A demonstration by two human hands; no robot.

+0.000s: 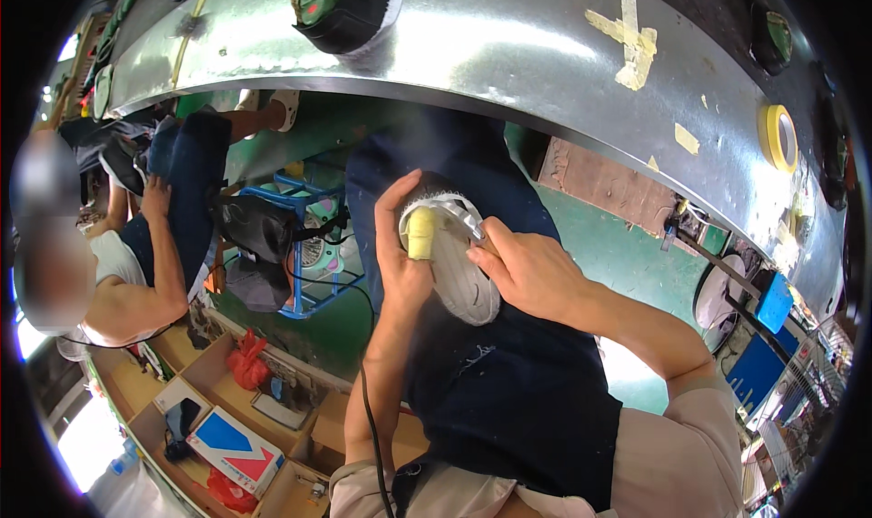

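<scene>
Head view: shoe (pixel 468 291) clasped within left grip (pixel 405 271); right grip (pixel 536 271) pinching silvery piece (pixel 470 222) alongside.

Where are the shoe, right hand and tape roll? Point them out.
Shoe (pixel 469 287): head view, on its pale underside.
Right hand (pixel 534 271): head view, on the back of the hand.
Tape roll (pixel 771 138): head view, on its yellow ring.

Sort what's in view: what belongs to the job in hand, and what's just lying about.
Part of the job:
shoe, held in the left hand
what looks like a metal tool, in the right hand
yellow thumb cover, worn on the left thumb

Apparently just lying about:
tape roll on the bench
red bag
white, blue and red box
</scene>
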